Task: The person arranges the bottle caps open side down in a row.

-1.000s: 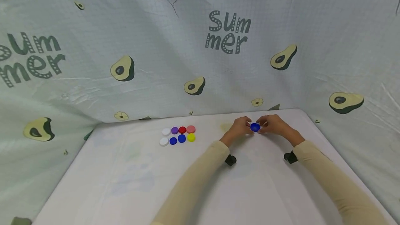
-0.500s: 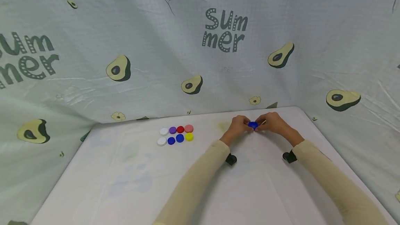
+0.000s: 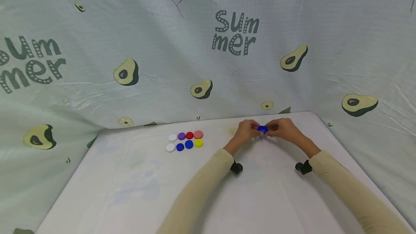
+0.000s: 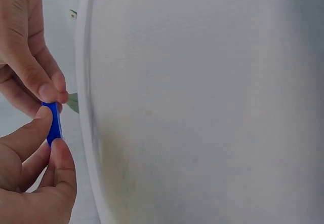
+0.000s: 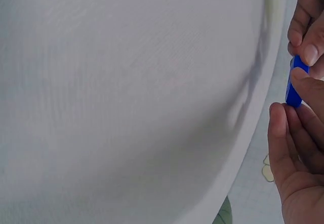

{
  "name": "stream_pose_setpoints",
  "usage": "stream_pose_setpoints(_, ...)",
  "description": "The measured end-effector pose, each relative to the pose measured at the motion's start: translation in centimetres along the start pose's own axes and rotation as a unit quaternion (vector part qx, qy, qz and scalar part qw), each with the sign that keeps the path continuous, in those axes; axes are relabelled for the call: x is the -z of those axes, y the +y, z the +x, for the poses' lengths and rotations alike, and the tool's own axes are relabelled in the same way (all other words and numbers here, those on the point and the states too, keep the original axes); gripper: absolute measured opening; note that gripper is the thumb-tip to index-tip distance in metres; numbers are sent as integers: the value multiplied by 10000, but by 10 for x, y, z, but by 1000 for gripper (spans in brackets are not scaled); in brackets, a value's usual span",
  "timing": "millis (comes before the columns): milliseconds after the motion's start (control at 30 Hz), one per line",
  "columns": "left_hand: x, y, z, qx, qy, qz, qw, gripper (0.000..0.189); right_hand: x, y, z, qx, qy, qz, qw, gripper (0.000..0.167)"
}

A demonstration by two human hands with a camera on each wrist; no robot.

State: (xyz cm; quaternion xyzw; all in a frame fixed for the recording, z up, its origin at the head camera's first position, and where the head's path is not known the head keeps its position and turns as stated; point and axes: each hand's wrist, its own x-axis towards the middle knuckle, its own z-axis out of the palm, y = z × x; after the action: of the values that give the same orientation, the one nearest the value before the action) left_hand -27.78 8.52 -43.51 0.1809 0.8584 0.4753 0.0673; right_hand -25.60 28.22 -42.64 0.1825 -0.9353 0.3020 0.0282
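Near the back right of the table, both hands meet at a small round blue cap (image 3: 262,129). My left hand (image 3: 244,132) pinches its left side between thumb and fingers. From the other side, my right hand (image 3: 285,130) pinches it too. In the left wrist view the blue cap (image 4: 54,126) appears edge-on, the left hand (image 4: 43,176) below and the right hand (image 4: 25,46) above. The right wrist view shows the blue cap (image 5: 293,88) with the right thumb across its face. Fingers cover parts of its rim.
Two rows of round caps lie left of the hands: white (image 3: 170,147), purple (image 3: 181,136), red (image 3: 189,135), pink (image 3: 198,134), blue (image 3: 189,144) and yellow (image 3: 198,143) among them. A printed curtain (image 3: 162,64) hangs behind the white table (image 3: 130,198).
The blue cap has tilted from showing its round face to a flatter view, and the hands have drawn closer together around it. The rows of caps stay in place.
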Motion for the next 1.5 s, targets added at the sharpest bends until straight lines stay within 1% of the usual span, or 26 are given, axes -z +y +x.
stream_pose_setpoints(67,3,0,-4,-47,31,76,10000,30,0,-2,-1,-26,11,51,10000,30)
stream_pose_setpoints(200,9,-1,-12,-130,55,94,9999,30,-1,-10,-3,-72,-102,120,9999,31)
stream_pose_setpoints(333,16,-6,-19,-290,23,63,9996,29,-5,-20,-5,23,-161,277,9995,32)
stream_pose_setpoints(433,21,-8,-25,-435,-17,125,9990,29,-9,-25,-7,72,-145,423,9990,31)
stream_pose_setpoints(500,24,-10,-30,-506,-7,178,9986,30,-12,-28,-8,100,-146,516,9985,29)
stream_pose_setpoints(600,31,-12,-38,-555,-19,137,9984,30,-18,-33,-9,152,-124,638,9978,27)
stream_pose_setpoints(733,40,-18,-50,-619,-46,18,9981,30,-25,-41,-11,270,-132,743,9968,27)
stream_pose_setpoints(900,52,-26,-64,-728,-72,40,9973,31,-33,-52,-12,553,-115,890,9944,27)
stream_pose_setpoints(1000,61,-29,-71,-741,-120,22,9972,30,-36,-61,-11,671,-71,949,9932,30)
stream_pose_setpoints(1133,73,-33,-81,-718,-233,31,9971,30,-43,-71,-11,696,21,959,9929,34)
stream_pose_setpoints(1233,82,-36,-88,-656,-266,29,9975,31,-52,-79,-10,774,193,1062,9911,36)
stream_pose_setpoints(1300,87,-39,-93,-558,-232,49,9982,31,-59,-84,-10,956,364,1170,9878,36)
stream_pose_setpoints(1367,92,-41,-97,-444,-203,23,9988,31,-66,-89,-9,1246,560,1289,9822,34)
stream_pose_setpoints(1500,100,-46,-105,-237,-224,-280,9991,32,-75,-96,-8,1904,925,1257,9692,31)
